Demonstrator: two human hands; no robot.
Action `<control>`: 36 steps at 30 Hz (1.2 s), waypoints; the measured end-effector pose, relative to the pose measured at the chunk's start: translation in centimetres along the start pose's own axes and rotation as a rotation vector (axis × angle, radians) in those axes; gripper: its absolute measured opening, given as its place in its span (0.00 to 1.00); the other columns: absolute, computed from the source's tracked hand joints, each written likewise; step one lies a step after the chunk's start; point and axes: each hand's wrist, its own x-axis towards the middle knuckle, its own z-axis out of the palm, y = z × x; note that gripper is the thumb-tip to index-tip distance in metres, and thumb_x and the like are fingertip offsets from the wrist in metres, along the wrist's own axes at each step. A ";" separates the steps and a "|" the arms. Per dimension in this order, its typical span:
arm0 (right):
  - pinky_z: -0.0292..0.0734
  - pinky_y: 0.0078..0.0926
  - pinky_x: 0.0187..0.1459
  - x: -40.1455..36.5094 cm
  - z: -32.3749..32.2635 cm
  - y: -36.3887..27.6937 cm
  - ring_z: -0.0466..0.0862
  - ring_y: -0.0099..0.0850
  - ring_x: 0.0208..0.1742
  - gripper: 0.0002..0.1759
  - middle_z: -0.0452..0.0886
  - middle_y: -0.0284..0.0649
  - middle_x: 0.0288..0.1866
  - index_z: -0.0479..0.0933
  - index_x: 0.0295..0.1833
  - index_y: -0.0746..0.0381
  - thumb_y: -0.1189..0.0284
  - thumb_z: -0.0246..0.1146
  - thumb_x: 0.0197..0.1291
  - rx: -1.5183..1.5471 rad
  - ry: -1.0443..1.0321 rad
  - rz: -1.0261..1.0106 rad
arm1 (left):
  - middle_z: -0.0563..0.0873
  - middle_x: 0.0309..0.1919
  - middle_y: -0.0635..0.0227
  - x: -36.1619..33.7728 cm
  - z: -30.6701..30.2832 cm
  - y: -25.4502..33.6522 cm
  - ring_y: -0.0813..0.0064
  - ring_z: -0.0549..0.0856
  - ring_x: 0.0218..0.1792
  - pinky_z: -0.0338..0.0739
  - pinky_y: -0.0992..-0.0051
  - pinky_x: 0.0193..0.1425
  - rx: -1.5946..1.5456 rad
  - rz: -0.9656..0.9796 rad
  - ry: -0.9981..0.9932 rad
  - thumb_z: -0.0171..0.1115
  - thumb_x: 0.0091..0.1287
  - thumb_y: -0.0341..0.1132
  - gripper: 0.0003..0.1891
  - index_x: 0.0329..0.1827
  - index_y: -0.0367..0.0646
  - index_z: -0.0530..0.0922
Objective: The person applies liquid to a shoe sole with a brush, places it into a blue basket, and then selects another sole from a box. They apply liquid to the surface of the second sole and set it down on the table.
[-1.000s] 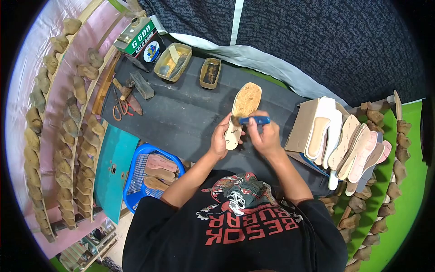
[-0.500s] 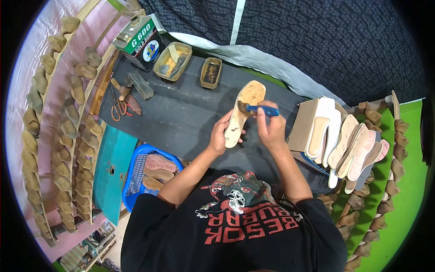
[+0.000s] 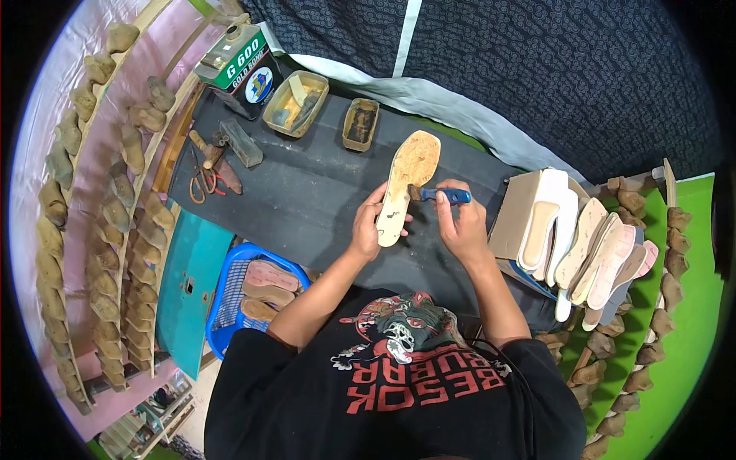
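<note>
My left hand grips a shoe insole by its lower edge, holding it up over the dark table. The insole's upper part is coated tan and shiny, while its lower end is paler with dark marks. Between the fingers of my right hand is the blue handle of a brush. Its bristles touch the insole near the middle, on the right side.
A glue can, a larger tub and a small tub stand at the back of the table. Scissors and pliers lie left. Insoles stack by a cardboard box at right; a blue basket holds more.
The brush has moved down along the insole from its upper half to its middle. The insole is turned slightly, and more of its coated upper part shows.
</note>
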 end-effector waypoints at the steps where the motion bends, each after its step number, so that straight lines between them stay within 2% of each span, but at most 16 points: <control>1: 0.82 0.37 0.38 -0.1 0.0 0.0 0.89 0.42 0.35 0.07 0.86 0.48 0.39 0.77 0.50 0.67 0.76 0.63 0.71 -0.008 -0.019 -0.083 | 0.86 0.56 0.54 0.0 0.1 0.2 0.61 0.91 0.45 0.92 0.64 0.38 0.008 -0.001 0.000 0.39 0.72 0.38 0.34 0.82 0.35 0.60; 3: 0.82 0.38 0.39 -0.3 0.0 -0.2 0.89 0.45 0.36 0.07 0.86 0.48 0.40 0.77 0.51 0.67 0.76 0.63 0.71 -0.027 -0.054 -0.248 | 0.86 0.56 0.53 0.0 0.2 0.0 0.60 0.91 0.45 0.92 0.64 0.38 0.016 0.005 0.012 0.39 0.72 0.38 0.34 0.82 0.35 0.60; 4: 0.82 0.39 0.40 -0.4 0.2 -0.3 0.89 0.47 0.38 0.07 0.86 0.48 0.39 0.77 0.51 0.66 0.75 0.63 0.71 -0.009 -0.043 -0.241 | 0.86 0.56 0.53 0.0 0.3 0.0 0.60 0.91 0.45 0.92 0.64 0.38 0.020 0.009 0.018 0.39 0.72 0.38 0.34 0.82 0.35 0.60; 7: 0.82 0.38 0.40 0.3 0.0 0.4 0.89 0.45 0.37 0.07 0.86 0.49 0.38 0.78 0.50 0.66 0.75 0.63 0.71 -0.011 0.057 -0.111 | 0.86 0.56 0.53 -0.1 0.5 -0.4 0.60 0.91 0.44 0.92 0.65 0.37 0.022 0.000 0.010 0.39 0.73 0.37 0.34 0.82 0.35 0.61; 8: 0.82 0.36 0.38 0.3 -0.5 0.1 0.89 0.43 0.36 0.06 0.86 0.48 0.37 0.78 0.49 0.66 0.75 0.63 0.71 -0.015 0.038 0.028 | 0.86 0.55 0.53 -0.2 0.6 -0.4 0.61 0.91 0.43 0.92 0.66 0.37 0.031 0.000 0.011 0.38 0.73 0.37 0.33 0.82 0.35 0.61; 11: 0.82 0.35 0.35 0.3 -0.3 -0.6 0.89 0.41 0.33 0.05 0.86 0.47 0.35 0.79 0.48 0.66 0.76 0.63 0.71 -0.014 0.071 -0.049 | 0.87 0.54 0.52 -0.4 1.0 -0.4 0.62 0.91 0.40 0.91 0.67 0.36 0.048 0.012 0.024 0.38 0.73 0.36 0.33 0.81 0.36 0.61; 12: 0.82 0.35 0.35 0.2 0.4 -0.5 0.88 0.41 0.32 0.06 0.86 0.47 0.34 0.79 0.48 0.66 0.76 0.64 0.70 0.004 0.077 -0.172 | 0.87 0.54 0.52 -0.5 1.0 -0.4 0.62 0.91 0.40 0.91 0.67 0.35 0.047 0.019 0.037 0.38 0.73 0.37 0.33 0.81 0.36 0.62; 13: 0.82 0.36 0.37 -0.3 0.6 -0.4 0.89 0.41 0.34 0.07 0.86 0.47 0.36 0.79 0.48 0.66 0.75 0.65 0.69 0.029 -0.021 -0.210 | 0.87 0.54 0.53 -0.5 1.1 -0.5 0.62 0.91 0.39 0.91 0.67 0.35 0.046 0.026 0.051 0.38 0.73 0.37 0.33 0.81 0.36 0.62; 15: 0.82 0.37 0.37 -0.8 1.7 -0.4 0.89 0.41 0.35 0.07 0.86 0.48 0.37 0.78 0.47 0.67 0.75 0.66 0.69 0.014 -0.058 -0.289 | 0.87 0.54 0.53 -0.3 1.0 -0.9 0.63 0.91 0.39 0.91 0.68 0.34 0.030 0.056 0.084 0.38 0.72 0.37 0.32 0.81 0.37 0.63; 20: 0.82 0.36 0.35 0.4 0.7 -0.3 0.88 0.41 0.33 0.05 0.86 0.47 0.36 0.78 0.47 0.66 0.77 0.64 0.70 -0.008 0.062 -0.102 | 0.87 0.55 0.53 -0.7 0.6 -0.5 0.62 0.91 0.39 0.91 0.67 0.34 0.019 0.038 0.085 0.38 0.72 0.36 0.33 0.81 0.37 0.62; 23: 0.80 0.30 0.37 0.4 0.7 -0.2 0.87 0.35 0.32 0.04 0.86 0.45 0.38 0.78 0.48 0.68 0.79 0.63 0.70 0.011 0.076 -0.157 | 0.87 0.54 0.52 -0.8 0.6 -0.5 0.61 0.91 0.38 0.91 0.67 0.34 0.017 0.038 0.074 0.38 0.72 0.36 0.33 0.81 0.36 0.61; 27: 0.82 0.31 0.39 -0.5 0.9 -0.7 0.88 0.37 0.35 0.04 0.86 0.47 0.39 0.78 0.47 0.68 0.80 0.63 0.70 -0.007 -0.006 -0.199 | 0.87 0.54 0.51 -0.8 0.7 -0.4 0.61 0.91 0.38 0.91 0.68 0.34 0.017 0.052 0.088 0.38 0.72 0.36 0.33 0.81 0.35 0.62; 28: 0.82 0.31 0.37 -0.4 1.2 -0.4 0.88 0.35 0.33 0.04 0.86 0.46 0.39 0.78 0.48 0.68 0.79 0.62 0.71 -0.018 0.024 -0.269 | 0.87 0.54 0.51 -0.8 0.7 -0.4 0.61 0.91 0.38 0.91 0.67 0.34 0.022 0.054 0.089 0.38 0.72 0.36 0.32 0.80 0.35 0.62; 32: 0.80 0.29 0.34 0.0 0.5 0.7 0.87 0.30 0.30 0.06 0.85 0.42 0.33 0.78 0.50 0.67 0.76 0.60 0.75 -0.003 0.041 -0.119 | 0.86 0.55 0.51 -0.5 0.4 -0.5 0.60 0.92 0.39 0.91 0.67 0.33 0.001 0.023 0.063 0.38 0.72 0.36 0.32 0.80 0.35 0.62; 34: 0.80 0.34 0.35 0.2 -0.5 0.5 0.87 0.38 0.31 0.06 0.85 0.46 0.34 0.77 0.50 0.67 0.75 0.61 0.74 0.008 0.014 -0.057 | 0.85 0.57 0.51 -0.4 0.6 -0.6 0.59 0.91 0.40 0.92 0.65 0.33 0.009 0.008 0.038 0.38 0.72 0.36 0.32 0.80 0.34 0.62; 36: 0.80 0.37 0.36 0.0 -0.7 0.4 0.87 0.43 0.33 0.06 0.84 0.47 0.34 0.77 0.50 0.67 0.75 0.62 0.72 0.035 -0.009 -0.042 | 0.86 0.54 0.52 -0.3 0.9 -0.7 0.60 0.92 0.39 0.92 0.67 0.32 0.006 0.004 0.026 0.39 0.73 0.36 0.31 0.80 0.35 0.63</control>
